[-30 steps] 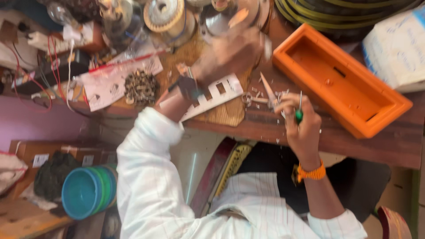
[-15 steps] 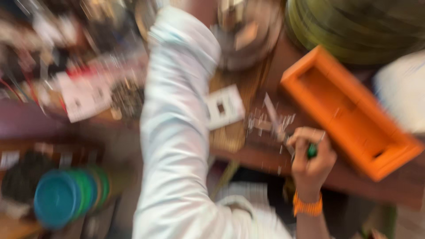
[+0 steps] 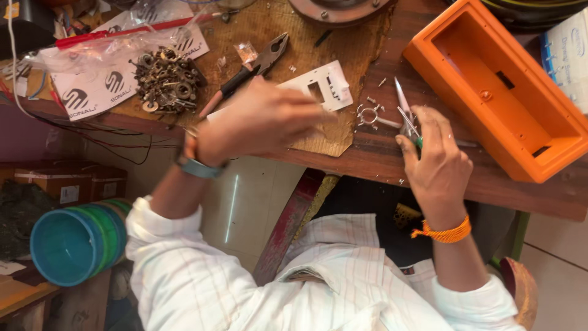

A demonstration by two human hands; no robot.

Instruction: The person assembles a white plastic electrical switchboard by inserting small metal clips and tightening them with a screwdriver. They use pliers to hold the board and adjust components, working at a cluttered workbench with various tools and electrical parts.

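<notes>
Two hands: the right hand (image 3: 438, 162) grips one green-handled screwdriver (image 3: 409, 125); the left hand (image 3: 260, 119), blurred, grip untellable, hovers beside one white plastic switch plate (image 3: 321, 89) on the cluttered wooden workbench (image 3: 380, 156).

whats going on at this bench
A person works at a cluttered wooden bench. The right hand holds a green-handled screwdriver over small loose screws. The left hand rests on a white plastic plate, beside pliers and a pile of washers. An orange box sits open nearby.
</notes>
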